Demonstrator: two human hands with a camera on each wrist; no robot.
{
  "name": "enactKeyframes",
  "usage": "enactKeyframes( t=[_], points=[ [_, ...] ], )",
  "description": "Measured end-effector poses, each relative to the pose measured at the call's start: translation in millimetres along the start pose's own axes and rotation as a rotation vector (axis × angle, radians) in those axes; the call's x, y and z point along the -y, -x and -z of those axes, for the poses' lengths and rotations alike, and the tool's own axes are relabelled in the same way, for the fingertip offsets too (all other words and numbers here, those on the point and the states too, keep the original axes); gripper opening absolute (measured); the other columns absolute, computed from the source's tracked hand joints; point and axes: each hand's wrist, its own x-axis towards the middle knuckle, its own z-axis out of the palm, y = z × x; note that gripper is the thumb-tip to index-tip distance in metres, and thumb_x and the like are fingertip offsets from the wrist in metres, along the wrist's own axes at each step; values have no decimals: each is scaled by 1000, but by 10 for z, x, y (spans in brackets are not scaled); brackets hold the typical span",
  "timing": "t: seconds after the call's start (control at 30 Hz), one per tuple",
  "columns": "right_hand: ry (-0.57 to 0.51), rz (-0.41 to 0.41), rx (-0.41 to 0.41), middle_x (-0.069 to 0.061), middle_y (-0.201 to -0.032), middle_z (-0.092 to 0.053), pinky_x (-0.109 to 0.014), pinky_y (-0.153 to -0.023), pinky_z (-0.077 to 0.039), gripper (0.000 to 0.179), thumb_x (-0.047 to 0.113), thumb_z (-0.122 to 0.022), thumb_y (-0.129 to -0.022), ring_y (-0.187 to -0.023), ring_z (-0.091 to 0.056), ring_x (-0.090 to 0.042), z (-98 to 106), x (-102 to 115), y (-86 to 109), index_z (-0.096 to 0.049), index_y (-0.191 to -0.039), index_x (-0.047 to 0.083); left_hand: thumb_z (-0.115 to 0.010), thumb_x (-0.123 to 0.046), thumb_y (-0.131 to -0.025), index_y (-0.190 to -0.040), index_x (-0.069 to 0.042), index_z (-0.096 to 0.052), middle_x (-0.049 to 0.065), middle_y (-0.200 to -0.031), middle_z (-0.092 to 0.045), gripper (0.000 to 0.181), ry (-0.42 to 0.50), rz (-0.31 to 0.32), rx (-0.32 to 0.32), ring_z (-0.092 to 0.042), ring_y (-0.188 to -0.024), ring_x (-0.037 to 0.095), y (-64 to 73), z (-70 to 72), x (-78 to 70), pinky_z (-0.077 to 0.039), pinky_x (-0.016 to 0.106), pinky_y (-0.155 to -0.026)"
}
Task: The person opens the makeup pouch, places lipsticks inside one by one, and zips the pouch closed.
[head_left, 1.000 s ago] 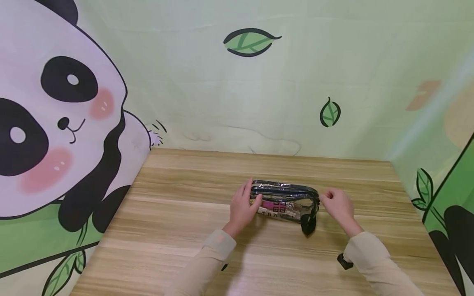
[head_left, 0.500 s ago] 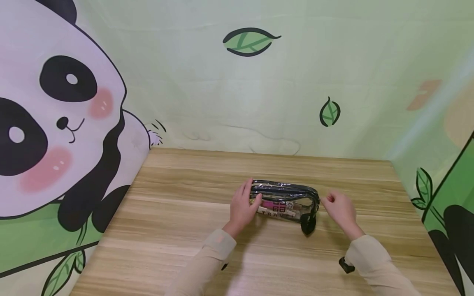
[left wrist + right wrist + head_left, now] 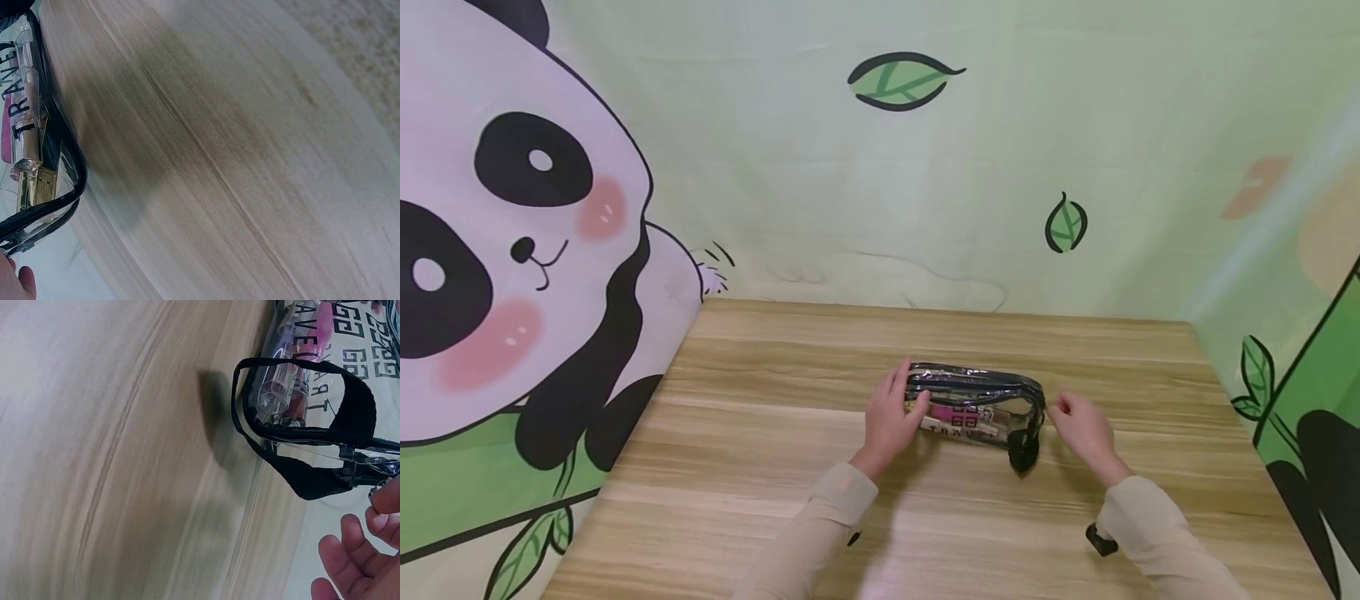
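A clear zip pouch (image 3: 973,390) with black trim and printed lettering stands on the table, several small tubes showing through its plastic. My left hand (image 3: 889,421) holds the pouch's left end, thumb in front and fingers behind. At the opposite end, my right hand (image 3: 1084,427) pinches a small metal zipper pull (image 3: 373,495) between thumb and index finger; its other fingers are curled. A black strap loop (image 3: 359,409) hangs from the pouch near that hand. Inside, a tube with a gold end (image 3: 36,187) is visible in the left wrist view. The zipper's far stretch is hard to make out.
The wood-grain table (image 3: 760,375) extends around the pouch on all sides. Behind it stands a pale green backdrop (image 3: 775,167) with a panda and leaves printed on it. A small black object (image 3: 1101,539) shows at the right cuff.
The head view has shifted very slightly. Both hands keep their places at the two ends of the pouch, which stays where it was.
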Motion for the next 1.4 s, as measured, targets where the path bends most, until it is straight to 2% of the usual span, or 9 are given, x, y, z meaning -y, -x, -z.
enactKeyframes(
  t=[0.3,0.5,0.93,1.17,1.4],
  points=[
    [13,31,30,-3,-60,-46,-26,-46,-28,15,13,-46,-78,-56,-42,-18,-37,-6,-40,-45,-64,10,-46,-39,-85,-135,-10,-35,12,-128,-48,58,-4,-11,-23,-46,-116,27,-7,-7,11,-39,44,-95],
    [9,25,79,-3,-60,-47,-25,-47,-28,17,15,-47,-81,-55,-41,-17,-93,-34,-51,-48,-65,9,-46,-39,-86,-135,-10,-34,11,-130,-46,59,-4,-6,-5,-44,-118,27,3,-10,10,-38,44,-97],
    [9,-3,90,-2,-60,-44,-26,-46,-26,17,15,-46,-81,-54,-40,-17,-87,1,-40,-46,-66,10,-46,-39,-86,-136,-11,-34,10,-132,-44,58,17,4,-7,-43,-119,27,8,-7,8,-37,44,-98],
    [-4,-24,110,-4,-63,-49,-26,-45,-29,15,16,-46,-82,-56,-43,-17,-110,-14,-49,-50,-70,8,-46,-39,-86,-136,-11,-34,9,-133,-43,58,15,5,-4,-43,-120,26,5,-5,10,-37,44,-98],
    [-5,3,124,-5,-66,-51,-26,-47,-31,13,17,-48,-82,-57,-44,-16,-109,-56,-37,-52,-74,7,-44,-40,-86,-136,-11,-34,11,-133,-43,58,35,22,7,-42,-120,28,7,4,3,-35,46,-98]
  ],
)
